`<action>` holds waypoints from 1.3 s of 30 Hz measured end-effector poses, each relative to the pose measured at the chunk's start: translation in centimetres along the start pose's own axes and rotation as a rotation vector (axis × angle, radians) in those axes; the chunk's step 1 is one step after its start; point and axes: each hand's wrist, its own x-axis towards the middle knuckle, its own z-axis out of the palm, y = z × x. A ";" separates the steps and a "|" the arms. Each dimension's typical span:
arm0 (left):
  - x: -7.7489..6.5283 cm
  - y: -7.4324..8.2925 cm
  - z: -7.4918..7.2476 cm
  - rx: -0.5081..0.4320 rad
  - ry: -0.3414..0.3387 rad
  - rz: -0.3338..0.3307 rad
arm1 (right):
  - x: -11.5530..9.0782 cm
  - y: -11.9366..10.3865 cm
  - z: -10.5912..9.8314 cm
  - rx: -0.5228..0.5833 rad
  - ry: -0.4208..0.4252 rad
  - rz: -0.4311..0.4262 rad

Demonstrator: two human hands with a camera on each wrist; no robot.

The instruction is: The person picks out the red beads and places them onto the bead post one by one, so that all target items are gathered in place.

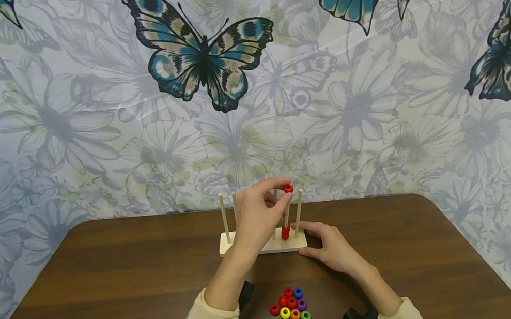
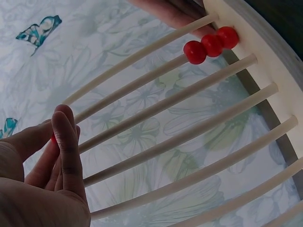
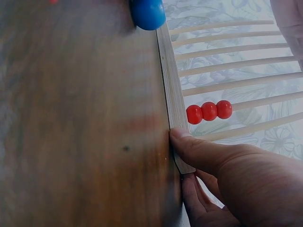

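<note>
My left hand point(image 1: 256, 214) pinches a red bead point(image 1: 288, 188) between thumb and fingertips at the top of the second peg from the right. Whether the peg's tip is inside that bead, I cannot tell. Three red beads point(image 2: 212, 45) are stacked low on this same peg, against the pale wooden base point(image 1: 269, 250). The other upright pegs point(image 1: 224, 217) carry no beads where they show; some are partly hidden behind the left hand. With thumb in front and fingers behind, my right hand point(image 1: 330, 248) grips the right end of the base, seen closely in the right wrist view.
Loose beads lie in a cluster nearer me on the brown table point(image 1: 133, 286): several red, plus a blue bead point(image 1: 298, 293), a purple point(image 1: 301, 305), a yellow point(image 1: 285, 313), an orange point(image 1: 295, 315) and a green one point(image 1: 306, 317). A butterfly-patterned cloth point(image 1: 351, 134) hangs behind.
</note>
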 end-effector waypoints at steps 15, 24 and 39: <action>0.1 0.1 0.1 0.005 -0.029 0.008 | 0.1 0.1 0.0 0.008 0.005 0.016; -0.1 -0.3 0.3 0.076 -0.037 0.032 | 0.0 0.1 0.1 0.022 0.004 0.025; -1.0 -0.2 -0.9 -0.101 0.036 0.166 | 0.0 0.2 0.2 0.017 0.008 0.030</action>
